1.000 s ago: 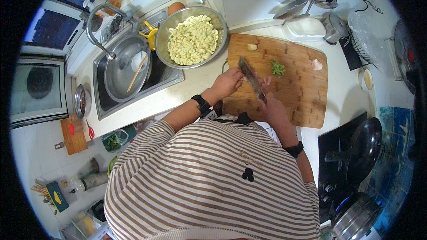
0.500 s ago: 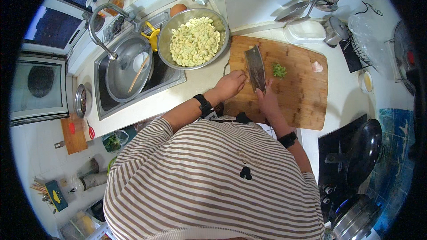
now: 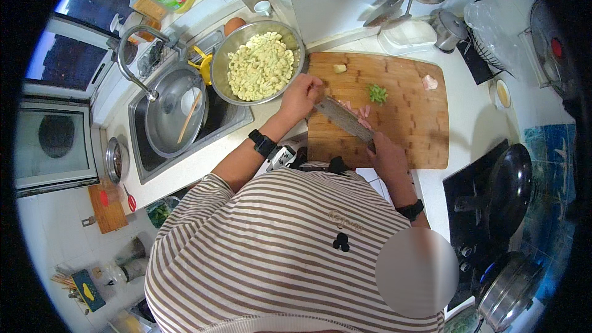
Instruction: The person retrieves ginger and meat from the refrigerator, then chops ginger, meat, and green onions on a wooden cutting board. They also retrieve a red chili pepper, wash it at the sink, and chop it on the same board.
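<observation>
My right hand (image 3: 390, 149) is wrapped round the handle of a cleaver (image 3: 346, 120), its dark broad blade slanting low over a wooden cutting board (image 3: 412, 132). Thin pink slices (image 3: 362, 113) lie along the blade's far side. My left hand (image 3: 303, 95) hovers at the board's left edge by the blade's tip, fingers bent and drawn together; what they may hold is hidden. Beyond the blade sit chopped green pieces (image 3: 377, 93), a small yellowish chunk (image 3: 339, 68) and, at the far right, a pink-white lump (image 3: 430, 82).
Left of the board, a steel bowl (image 3: 297, 69) full of pale florets stands beside the sink (image 3: 139, 148), which has a steel basin (image 3: 161, 120) with chopsticks. A black wok (image 3: 509, 182) and a steel pot (image 3: 509, 293) are on the stove at right. Red-handled scissors (image 3: 130, 198) lie on the counter's left end.
The cleaver has swung from nearly upright in view to a slant, nearer me, and pink slices now show beside it. My left hand has shifted left and away, off the board toward the bowl.
</observation>
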The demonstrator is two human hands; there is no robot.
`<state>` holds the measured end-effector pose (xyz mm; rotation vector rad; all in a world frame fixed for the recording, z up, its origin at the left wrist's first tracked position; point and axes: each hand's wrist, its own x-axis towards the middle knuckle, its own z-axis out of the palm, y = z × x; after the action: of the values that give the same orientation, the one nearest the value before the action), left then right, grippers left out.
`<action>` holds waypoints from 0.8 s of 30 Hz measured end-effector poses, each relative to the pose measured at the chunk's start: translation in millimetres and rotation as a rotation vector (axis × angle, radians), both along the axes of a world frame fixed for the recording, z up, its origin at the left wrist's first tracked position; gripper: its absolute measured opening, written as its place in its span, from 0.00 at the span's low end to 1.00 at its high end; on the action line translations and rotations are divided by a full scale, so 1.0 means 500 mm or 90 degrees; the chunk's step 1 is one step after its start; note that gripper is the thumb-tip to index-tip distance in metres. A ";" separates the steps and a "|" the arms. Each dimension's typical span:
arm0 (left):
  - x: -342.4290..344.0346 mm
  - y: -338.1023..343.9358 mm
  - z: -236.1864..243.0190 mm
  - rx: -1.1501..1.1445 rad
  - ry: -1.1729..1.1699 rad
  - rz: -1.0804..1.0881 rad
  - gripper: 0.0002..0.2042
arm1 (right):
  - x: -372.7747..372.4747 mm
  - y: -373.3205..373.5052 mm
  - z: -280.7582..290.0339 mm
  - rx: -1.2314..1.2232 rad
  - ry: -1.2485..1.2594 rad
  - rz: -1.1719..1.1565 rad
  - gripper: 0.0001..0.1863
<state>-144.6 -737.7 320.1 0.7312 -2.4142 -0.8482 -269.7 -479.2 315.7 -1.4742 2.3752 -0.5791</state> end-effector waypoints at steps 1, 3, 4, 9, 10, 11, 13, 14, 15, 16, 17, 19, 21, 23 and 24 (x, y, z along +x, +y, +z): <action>-0.004 0.005 0.010 -0.010 -0.034 -0.104 0.08 | -0.001 0.003 -0.003 0.000 0.032 0.020 0.13; -0.017 0.020 0.027 -0.057 -0.070 -0.318 0.09 | -0.003 0.002 -0.009 0.003 0.055 0.039 0.11; -0.025 0.032 0.031 -0.014 -0.105 -0.383 0.09 | -0.004 0.001 -0.010 -0.007 0.074 0.054 0.11; -0.059 0.090 0.003 -0.025 -0.136 -0.593 0.14 | 0.002 -0.011 -0.009 -0.101 0.104 0.099 0.09; -0.064 0.091 -0.008 -0.036 -0.168 -0.564 0.15 | 0.005 -0.014 -0.007 -0.105 0.101 0.105 0.09; -0.069 0.088 -0.019 -0.048 -0.210 -0.534 0.16 | 0.007 -0.017 -0.004 -0.065 0.112 0.111 0.09; -0.075 0.075 -0.039 -0.049 -0.256 -0.475 0.17 | 0.008 -0.020 0.001 0.000 0.152 0.130 0.09; -0.074 0.063 -0.045 -0.037 -0.260 -0.447 0.17 | 0.007 -0.019 0.004 0.007 0.122 0.124 0.09; -0.073 0.051 -0.049 -0.017 -0.292 -0.415 0.18 | 0.006 -0.015 0.006 -0.003 0.110 0.129 0.10; -0.072 0.040 -0.049 -0.005 -0.263 -0.377 0.15 | 0.005 -0.010 0.007 -0.002 0.097 0.135 0.10; -0.067 0.025 -0.046 -0.003 -0.233 -0.352 0.14 | 0.002 0.000 0.007 0.002 0.051 0.102 0.11; -0.050 -0.004 -0.031 0.024 -0.235 -0.284 0.12 | -0.002 0.027 0.006 0.018 -0.040 0.045 0.14; -0.038 -0.020 -0.022 0.068 -0.232 -0.193 0.11 | 0.006 0.059 -0.001 -0.030 -0.073 -0.068 0.16; -0.030 -0.026 -0.026 0.099 -0.202 -0.158 0.11 | 0.011 0.089 -0.012 -0.052 -0.136 -0.162 0.17; -0.026 -0.021 -0.035 0.115 -0.239 -0.157 0.12 | 0.010 0.102 -0.017 -0.042 -0.184 -0.201 0.17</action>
<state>-157.7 -748.4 302.5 0.7215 -2.8318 -1.1241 -264.6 -428.1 307.1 -0.9617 2.3839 -0.8862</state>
